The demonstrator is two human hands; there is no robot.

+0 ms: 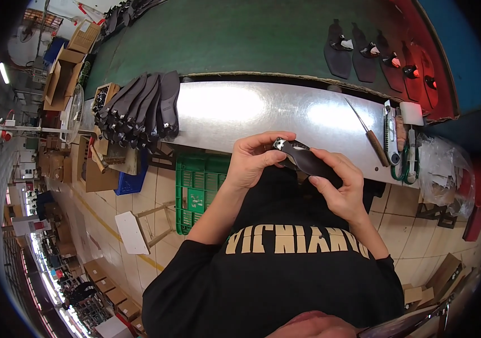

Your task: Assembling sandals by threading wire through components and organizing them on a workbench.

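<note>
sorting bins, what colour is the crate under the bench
Green crate, clearest in the head view, below the left hand.

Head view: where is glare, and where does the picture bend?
Head view: bright glare patches lie on the metal table, above the left hand and right hand that hold a dark sole; the table edge curves; the corners go black; the far left is washed out.

the right hand (339, 188) covers the lower part of the dark sole piece (305, 159); the left hand (251, 160) hides its near edge by the metal fitting. the row of dark soles (139, 107) overlaps, each hiding the next. small tools (401, 141) at the bench (235, 115) end are too small to tell apart.
</note>
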